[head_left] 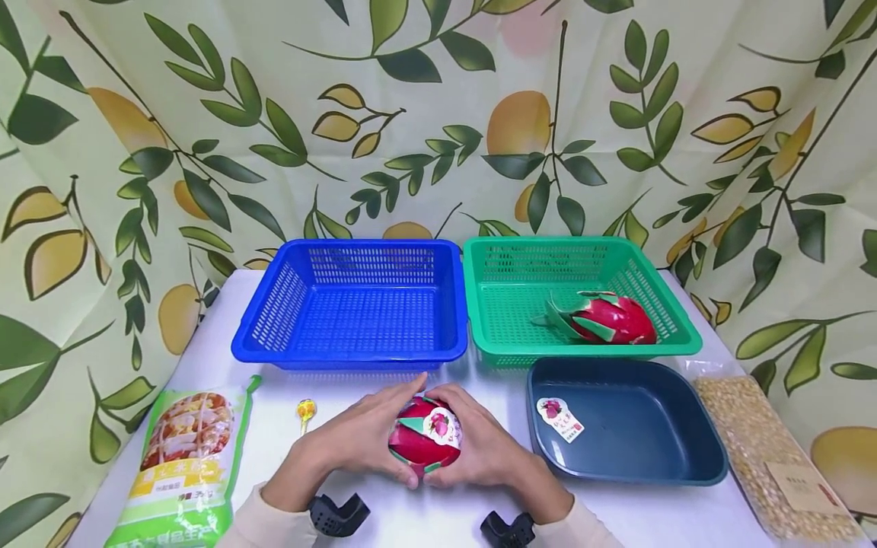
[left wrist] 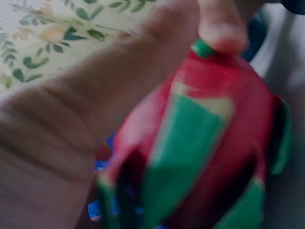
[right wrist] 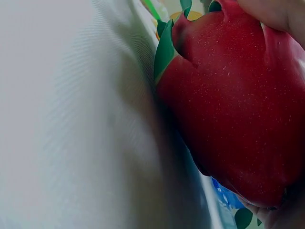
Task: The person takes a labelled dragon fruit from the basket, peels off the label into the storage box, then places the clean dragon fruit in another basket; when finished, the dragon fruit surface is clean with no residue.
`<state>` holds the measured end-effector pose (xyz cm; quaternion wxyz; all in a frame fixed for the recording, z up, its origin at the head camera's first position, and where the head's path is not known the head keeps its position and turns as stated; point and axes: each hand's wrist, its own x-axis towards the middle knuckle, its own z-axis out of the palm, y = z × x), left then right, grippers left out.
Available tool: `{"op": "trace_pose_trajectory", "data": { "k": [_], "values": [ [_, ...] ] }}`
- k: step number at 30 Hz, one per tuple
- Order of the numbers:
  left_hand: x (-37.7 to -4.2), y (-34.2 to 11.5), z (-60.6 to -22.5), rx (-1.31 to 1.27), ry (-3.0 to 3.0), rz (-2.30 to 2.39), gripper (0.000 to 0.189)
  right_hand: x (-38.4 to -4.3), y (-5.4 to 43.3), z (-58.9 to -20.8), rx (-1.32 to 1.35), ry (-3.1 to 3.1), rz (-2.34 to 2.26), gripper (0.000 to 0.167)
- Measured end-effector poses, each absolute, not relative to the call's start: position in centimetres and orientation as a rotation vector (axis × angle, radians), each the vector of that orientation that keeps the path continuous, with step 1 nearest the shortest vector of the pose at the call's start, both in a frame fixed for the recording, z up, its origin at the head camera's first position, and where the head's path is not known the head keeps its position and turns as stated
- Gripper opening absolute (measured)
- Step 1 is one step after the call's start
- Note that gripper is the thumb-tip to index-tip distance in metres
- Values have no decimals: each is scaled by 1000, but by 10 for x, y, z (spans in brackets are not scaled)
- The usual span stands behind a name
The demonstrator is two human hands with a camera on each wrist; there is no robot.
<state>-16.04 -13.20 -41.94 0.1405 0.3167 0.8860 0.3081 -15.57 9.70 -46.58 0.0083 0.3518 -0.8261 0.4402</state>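
Between my two hands is a red dragon fruit point(head_left: 425, 450) with green scales and a round white sticker point(head_left: 441, 426) facing up. My left hand point(head_left: 366, 435) grips its left side, and my right hand point(head_left: 483, 440) holds the right side. Close up in the left wrist view, the fruit point(left wrist: 238, 124) shows red skin and long green scales, somewhat blurred. From the right wrist, the fruit's smooth red flank point(right wrist: 233, 100) appears beside the white cloth. A second dragon fruit point(head_left: 623, 320) lies in the green basket point(head_left: 582, 350), just beyond the hands to the right.
A blue basket point(head_left: 349, 356) stands at the back left. Near my right arm sits a dark blue basin point(head_left: 637, 426) with a dragon fruit sticker point(head_left: 559, 418) on its wall. A bag of grains point(head_left: 767, 449) lies far right; a green food bag point(head_left: 185, 464) and lollipop point(head_left: 306, 411) lie left.
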Motion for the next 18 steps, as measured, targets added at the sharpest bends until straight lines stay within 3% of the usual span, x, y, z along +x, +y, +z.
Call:
{"op": "trace_pose_trajectory", "data": {
  "k": [10,18],
  "values": [
    [-167,-128,-440,955,2532,979,98,-147,96,-444,1015,-2710,1341,96],
    [-168,-128,-440,935,2547,980,93,-144,96,-394,929,-2769,1289,55]
  ]
}}
